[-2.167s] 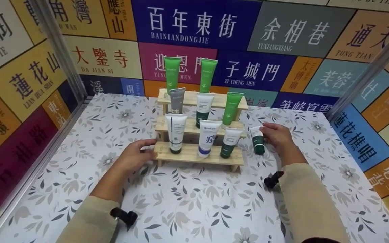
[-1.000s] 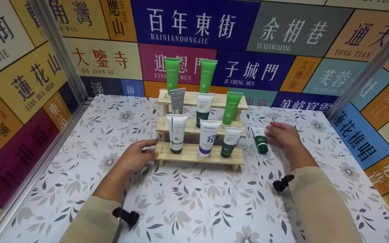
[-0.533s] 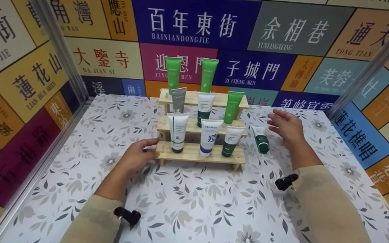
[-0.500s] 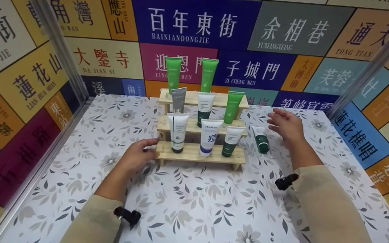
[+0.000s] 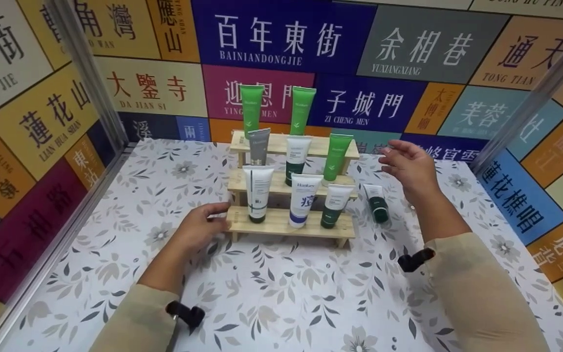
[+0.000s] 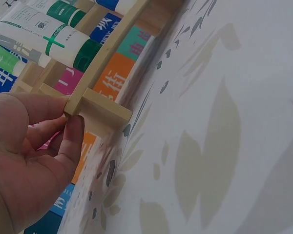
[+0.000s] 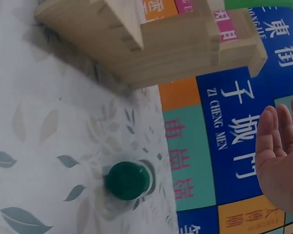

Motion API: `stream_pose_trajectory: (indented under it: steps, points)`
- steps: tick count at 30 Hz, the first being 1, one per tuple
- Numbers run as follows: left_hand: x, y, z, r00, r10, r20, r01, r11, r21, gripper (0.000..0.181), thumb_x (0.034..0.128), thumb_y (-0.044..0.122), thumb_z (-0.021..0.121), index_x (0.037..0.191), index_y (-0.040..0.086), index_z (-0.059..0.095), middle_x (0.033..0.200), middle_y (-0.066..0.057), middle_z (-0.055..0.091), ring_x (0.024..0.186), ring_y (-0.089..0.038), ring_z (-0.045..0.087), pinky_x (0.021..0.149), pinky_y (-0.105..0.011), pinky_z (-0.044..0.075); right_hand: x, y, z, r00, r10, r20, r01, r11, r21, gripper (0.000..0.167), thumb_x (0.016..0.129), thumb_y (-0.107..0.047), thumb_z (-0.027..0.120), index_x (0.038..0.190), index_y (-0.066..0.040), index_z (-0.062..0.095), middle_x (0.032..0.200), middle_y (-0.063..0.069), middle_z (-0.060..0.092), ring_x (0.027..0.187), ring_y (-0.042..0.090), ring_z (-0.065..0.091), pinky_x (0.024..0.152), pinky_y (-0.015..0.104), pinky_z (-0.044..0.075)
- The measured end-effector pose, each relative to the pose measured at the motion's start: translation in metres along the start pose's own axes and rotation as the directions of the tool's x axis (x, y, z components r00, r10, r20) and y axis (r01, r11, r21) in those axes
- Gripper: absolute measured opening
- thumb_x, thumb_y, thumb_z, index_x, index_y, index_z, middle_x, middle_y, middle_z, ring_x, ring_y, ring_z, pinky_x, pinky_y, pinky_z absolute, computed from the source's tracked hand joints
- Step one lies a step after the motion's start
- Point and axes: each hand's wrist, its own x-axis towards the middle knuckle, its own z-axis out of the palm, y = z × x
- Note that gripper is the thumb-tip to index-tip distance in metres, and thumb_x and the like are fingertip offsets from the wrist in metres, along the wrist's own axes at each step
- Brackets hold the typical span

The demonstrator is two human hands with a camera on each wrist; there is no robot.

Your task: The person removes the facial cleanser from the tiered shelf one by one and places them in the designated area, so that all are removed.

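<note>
In the head view my left hand (image 5: 198,227) is at the left end of the three-step wooden stand (image 5: 271,226). Its thumb and fingers pinch the end of the lowest board (image 6: 106,106) in the left wrist view. My right hand (image 5: 411,171) hovers with relaxed fingers, holding nothing, behind and right of a small white and green tube (image 5: 378,208) lying on the table. The tube's green cap (image 7: 129,180) faces the right wrist camera, apart from the hand (image 7: 285,161). Several tubes stand on the steps, including a white and blue one (image 5: 304,200).
A white table (image 5: 271,293) with a leaf pattern lies under everything. Behind it rises a wall of coloured panels (image 5: 281,36) with lettering. Metal posts (image 5: 97,78) stand at the back corners, and patterned side walls flank the table.
My right hand has let go of the small white and green tube and moved up and back from it. That tube now lies slightly further right. My left hand stays at the stand's end.
</note>
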Motion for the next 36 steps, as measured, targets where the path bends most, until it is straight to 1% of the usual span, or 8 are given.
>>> stream_pose_trajectory:
  steps: [4, 9, 14, 20, 24, 27, 31, 36]
  points:
    - [0.0, 0.001, 0.0, 1.0, -0.026, -0.007, 0.026, 0.999, 0.033, 0.056, 0.0984, 0.011, 0.07, 0.153, 0.016, 0.059, 0.16, -0.007, 0.057, 0.134, -0.026, 0.064, 0.109, -0.038, 0.054, -0.006, -0.014, 0.01, 0.999, -0.046, 0.016, 0.046, 0.999, 0.008, 0.046, 0.096, -0.034, 0.081, 0.136, -0.016, 0.067, 0.122, 0.001, 0.075, 0.109, 0.019, 0.073, 0.09, 0.025, 0.063]
    - [-0.001, 0.001, 0.0, 1.0, -0.006, 0.002, 0.006, 0.999, 0.045, 0.057, 0.0989, 0.011, 0.068, 0.155, 0.014, 0.057, 0.162, -0.009, 0.055, 0.136, -0.028, 0.064, 0.111, -0.04, 0.054, -0.01, -0.031, 0.026, 0.993, -0.099, 0.062, 0.097, 0.995, 0.037, 0.043, 0.096, -0.031, 0.081, 0.134, -0.015, 0.068, 0.12, 0.0, 0.074, 0.107, 0.017, 0.073, 0.089, 0.024, 0.063]
    - [-0.002, 0.004, 0.0, 1.0, -0.01, -0.001, 0.01, 0.999, 0.044, 0.057, 0.0991, 0.012, 0.068, 0.155, 0.014, 0.057, 0.163, -0.009, 0.054, 0.136, -0.029, 0.064, 0.112, -0.04, 0.054, -0.011, -0.047, 0.042, 0.981, -0.164, 0.108, 0.155, 0.984, 0.09, 0.04, 0.096, -0.026, 0.081, 0.131, -0.012, 0.069, 0.117, 0.0, 0.074, 0.103, 0.017, 0.074, 0.09, 0.026, 0.063]
    - [-0.002, 0.003, 0.0, 1.0, -0.027, -0.006, 0.028, 0.999, 0.031, 0.057, 0.0985, 0.012, 0.069, 0.154, 0.015, 0.058, 0.158, -0.01, 0.058, 0.131, -0.027, 0.067, 0.106, -0.036, 0.055, -0.013, -0.068, 0.059, 0.969, -0.202, 0.145, 0.187, 0.976, 0.107, 0.039, 0.097, -0.025, 0.081, 0.132, -0.012, 0.069, 0.118, 0.002, 0.073, 0.106, 0.019, 0.072, 0.091, 0.025, 0.062]
    - [-0.002, 0.002, 0.0, 1.0, -0.019, -0.007, 0.019, 1.0, 0.023, 0.057, 0.0979, 0.011, 0.069, 0.154, 0.014, 0.058, 0.153, -0.012, 0.062, 0.125, -0.025, 0.069, 0.1, -0.033, 0.056, -0.012, -0.079, 0.069, 0.962, -0.219, 0.162, 0.201, 0.972, 0.124, 0.039, 0.096, -0.022, 0.082, 0.131, -0.01, 0.07, 0.116, 0.003, 0.074, 0.103, 0.019, 0.073, 0.089, 0.025, 0.063]
    - [-0.002, 0.001, 0.001, 1.0, -0.006, -0.008, 0.006, 1.0, 0.017, 0.057, 0.0975, 0.01, 0.068, 0.154, 0.014, 0.059, 0.154, -0.011, 0.061, 0.124, -0.025, 0.069, 0.099, -0.032, 0.056, -0.011, -0.086, 0.076, 0.96, -0.222, 0.171, 0.2, 0.97, 0.136, 0.038, 0.095, -0.021, 0.083, 0.129, -0.01, 0.07, 0.116, 0.004, 0.074, 0.102, 0.02, 0.073, 0.087, 0.025, 0.063]
    - [-0.001, 0.0, 0.001, 1.0, -0.005, -0.004, 0.005, 1.0, 0.015, 0.056, 0.0983, 0.01, 0.067, 0.153, 0.014, 0.059, 0.156, -0.009, 0.059, 0.127, -0.024, 0.068, 0.1, -0.032, 0.055, -0.01, -0.094, 0.084, 0.959, -0.216, 0.185, 0.192, 0.971, 0.14, 0.037, 0.094, -0.021, 0.084, 0.127, -0.011, 0.071, 0.117, 0.005, 0.073, 0.102, 0.021, 0.073, 0.087, 0.025, 0.063]
    - [0.0, 0.002, 0.001, 1.0, -0.022, 0.007, 0.022, 1.0, 0.011, 0.055, 0.0997, 0.012, 0.067, 0.154, 0.015, 0.058, 0.159, -0.008, 0.057, 0.131, -0.025, 0.066, 0.108, -0.037, 0.053, -0.008, -0.103, 0.093, 0.959, -0.199, 0.203, 0.173, 0.975, 0.14, 0.037, 0.093, -0.019, 0.085, 0.127, -0.011, 0.072, 0.117, 0.005, 0.074, 0.103, 0.021, 0.073, 0.085, 0.026, 0.063]
